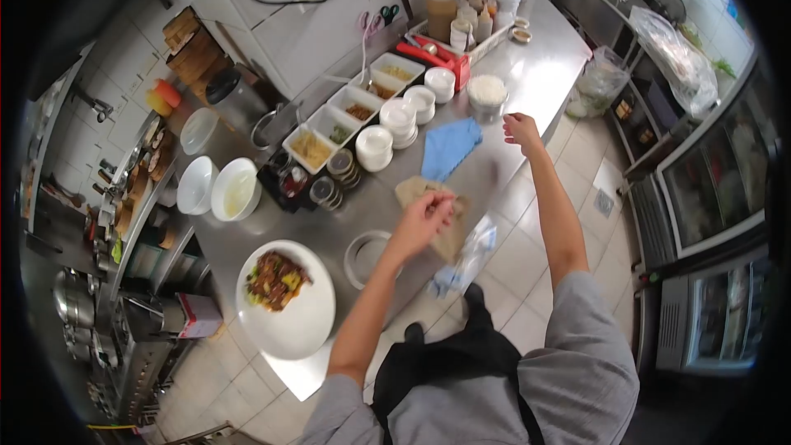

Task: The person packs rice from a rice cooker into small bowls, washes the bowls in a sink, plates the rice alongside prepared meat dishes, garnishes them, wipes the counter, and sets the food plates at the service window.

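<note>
Steel worktop [550, 43] in a tiled kitchen, pale floor tiles along its right edge. Blue cloth [451, 149] lies on the worktop; positions below refer to it. Left hand [424, 221]: on the near side of the blue cloth, over the tan cloth [453, 237]. Fingers half curled, nothing seen in them; whether they touch the tan cloth, cannot tell. Right hand [521, 132]: right of the blue cloth, apart from it. Fingers bent inward, no object visible; how far they close, cannot tell. Rice bowl [488, 89]: beyond the blue cloth and slightly right, heaped white, just beside the right hand. Stacked dishes [399, 118]: left of the blue cloth. Plate [288, 338]: well apart from the blue cloth, toward the near left, bearing sauced food [276, 282]. Two white bowls [196, 187]: far left of the blue cloth.
</note>
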Demonstrator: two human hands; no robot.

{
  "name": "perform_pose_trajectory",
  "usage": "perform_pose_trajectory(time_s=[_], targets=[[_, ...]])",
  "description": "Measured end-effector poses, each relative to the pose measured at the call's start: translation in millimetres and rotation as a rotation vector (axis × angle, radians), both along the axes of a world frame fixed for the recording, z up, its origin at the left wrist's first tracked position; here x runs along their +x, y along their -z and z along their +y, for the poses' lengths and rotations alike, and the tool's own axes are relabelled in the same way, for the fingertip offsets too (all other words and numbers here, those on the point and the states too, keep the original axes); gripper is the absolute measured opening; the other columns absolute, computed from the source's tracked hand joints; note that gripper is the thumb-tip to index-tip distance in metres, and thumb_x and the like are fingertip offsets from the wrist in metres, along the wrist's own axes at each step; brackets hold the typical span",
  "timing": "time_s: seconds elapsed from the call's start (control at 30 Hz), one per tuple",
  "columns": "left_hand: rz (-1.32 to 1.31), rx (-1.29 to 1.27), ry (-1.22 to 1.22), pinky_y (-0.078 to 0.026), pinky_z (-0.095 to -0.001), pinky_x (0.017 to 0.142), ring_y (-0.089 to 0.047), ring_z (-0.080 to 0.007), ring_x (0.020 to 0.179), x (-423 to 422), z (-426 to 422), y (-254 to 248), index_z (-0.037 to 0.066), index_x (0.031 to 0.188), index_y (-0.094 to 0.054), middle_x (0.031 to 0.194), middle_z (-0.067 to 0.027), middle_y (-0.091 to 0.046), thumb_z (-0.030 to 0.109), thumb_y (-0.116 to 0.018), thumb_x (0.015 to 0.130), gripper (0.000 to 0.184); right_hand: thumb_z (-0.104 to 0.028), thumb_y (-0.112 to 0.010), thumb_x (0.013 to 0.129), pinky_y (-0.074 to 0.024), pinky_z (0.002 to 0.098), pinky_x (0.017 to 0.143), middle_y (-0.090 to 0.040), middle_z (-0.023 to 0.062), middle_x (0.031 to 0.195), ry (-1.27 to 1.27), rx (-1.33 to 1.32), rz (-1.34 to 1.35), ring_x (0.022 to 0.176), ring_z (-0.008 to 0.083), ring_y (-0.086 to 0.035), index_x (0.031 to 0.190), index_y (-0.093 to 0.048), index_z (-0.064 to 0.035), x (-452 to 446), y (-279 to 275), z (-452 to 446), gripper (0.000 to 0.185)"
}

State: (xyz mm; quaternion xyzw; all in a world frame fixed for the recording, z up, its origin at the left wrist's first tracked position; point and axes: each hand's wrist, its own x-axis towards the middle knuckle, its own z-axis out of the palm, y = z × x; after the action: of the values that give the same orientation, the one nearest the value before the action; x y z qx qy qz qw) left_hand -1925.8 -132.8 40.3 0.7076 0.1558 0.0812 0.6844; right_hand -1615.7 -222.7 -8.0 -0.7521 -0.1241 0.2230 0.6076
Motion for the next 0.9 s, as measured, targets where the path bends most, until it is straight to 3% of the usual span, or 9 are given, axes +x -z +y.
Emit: perform_pose_trajectory(time_s=[0.1,0.2,0.4,0.53,0.6,0.7,0.8,0.87,0.9], targets=[[0.011,-0.105,-0.003,-0.045,-0.0218,0.059,-0.056,-0.0091,0.072,122.9,36.4,7.6,0.002,0.108,-0.052,0.087,-0.0038,-0.057,0.021,-0.047,0.089,0.027,-0.02,-0.05,0.084,-0.0477,0.0278,0.057,-0.053,0.0032,0.077,0.074,0.021,0.033,0.064,0.0115,-0.049,0.103,-0.054,-0.0028,73.1,13.5,12.7,0.026],[0.039,-0.168,-0.248,-0.045,-0.0217,0.057,-0.056,-0.0097,0.071,231.2,60.0,34.8,0.003,0.106,-0.053,0.085,-0.0034,-0.056,0.021,-0.045,0.09,0.026,-0.019,-0.047,0.085,-0.0477,0.0286,0.061,-0.054,0.004,0.081,0.047,0.097,0.097,0.067,0.0124,-0.051,0.104,-0.053,-0.0016,115.5,24.3,23.9,0.026],[0.08,-0.074,-0.491,-0.045,-0.0215,0.052,-0.055,-0.0104,0.061,315.4,76.0,75.8,0.002,0.1,-0.055,0.075,-0.0038,-0.054,0.02,-0.042,0.091,0.025,-0.009,-0.044,0.085,-0.049,0.0275,0.059,-0.059,0.008,0.087,-0.112,0.287,0.251,0.071,0.0151,-0.057,0.1,-0.055,0.0004,150.9,35.2,42.9,0.021],[0.112,-0.109,-0.616,-0.05,-0.0253,0.049,-0.059,-0.0134,0.064,324.7,73.9,87.2,-0.001,0.094,-0.057,0.08,-0.0077,-0.058,0.012,-0.049,0.086,0.018,-0.011,-0.055,0.082,-0.0492,0.0269,0.066,-0.059,0.0094,0.091,-0.133,0.335,0.299,0.078,0.0164,-0.058,0.105,-0.053,0.0035,155.6,51.7,46.1,0.027],[0.087,-0.068,-0.693,-0.052,-0.0272,0.049,-0.06,-0.0157,0.064,325.5,72.6,95.5,-0.002,0.093,-0.058,0.081,-0.0097,-0.06,0.006,-0.051,0.082,0.015,-0.012,-0.055,0.082,-0.0489,0.0256,0.065,-0.059,0.0083,0.089,-0.164,0.317,0.284,0.078,0.0159,-0.058,0.103,-0.055,0.0025,164.1,65.9,46.6,0.025],[-0.039,-0.16,-0.712,-0.05,-0.0269,0.048,-0.059,-0.016,0.06,310.0,64.6,95.2,-0.006,0.088,-0.056,0.08,-0.0107,-0.059,0.004,-0.054,0.078,0.014,-0.012,-0.051,0.086,-0.0477,0.0296,0.074,-0.058,0.0092,0.096,-0.258,0.347,0.25,0.085,0.0167,-0.057,0.104,-0.054,0.0024,155.9,56.4,35.4,0.024],[-0.119,-0.324,-0.738,-0.048,-0.0262,0.048,-0.057,-0.0148,0.057,243.9,43.7,32.8,-0.006,0.094,-0.05,0.077,-0.0108,-0.057,0.006,-0.055,0.079,0.02,-0.011,-0.045,0.089,-0.0426,0.0309,0.084,-0.055,0.0103,0.106,-0.418,0.492,0.187,0.097,0.0178,-0.053,0.109,-0.049,0.0026,110.7,17.7,23.4,0.025],[-0.205,-0.281,-0.744,-0.047,-0.026,0.048,-0.056,-0.0144,0.057,185.8,25.9,3.1,-0.006,0.096,-0.048,0.076,-0.0106,-0.056,0.006,-0.054,0.079,0.021,-0.021,-0.042,0.091,-0.036,0.0378,0.092,-0.049,0.0092,0.118,-0.385,0.472,0.169,0.107,0.0211,-0.047,0.122,-0.04,-0.0064,48.6,-5.0,18.6,0.035],[-0.253,-0.246,-0.734,-0.047,-0.026,0.048,-0.056,-0.0142,0.056,155.3,21.3,-6.9,-0.005,0.097,-0.047,0.075,-0.0104,-0.056,0.007,-0.054,0.08,0.022,-0.028,-0.04,0.09,-0.0355,0.0403,0.093,-0.047,0.0097,0.12,-0.445,0.536,0.387,0.108,0.023,-0.047,0.124,-0.038,-0.0091,11.2,-9.7,19.9,0.039]])
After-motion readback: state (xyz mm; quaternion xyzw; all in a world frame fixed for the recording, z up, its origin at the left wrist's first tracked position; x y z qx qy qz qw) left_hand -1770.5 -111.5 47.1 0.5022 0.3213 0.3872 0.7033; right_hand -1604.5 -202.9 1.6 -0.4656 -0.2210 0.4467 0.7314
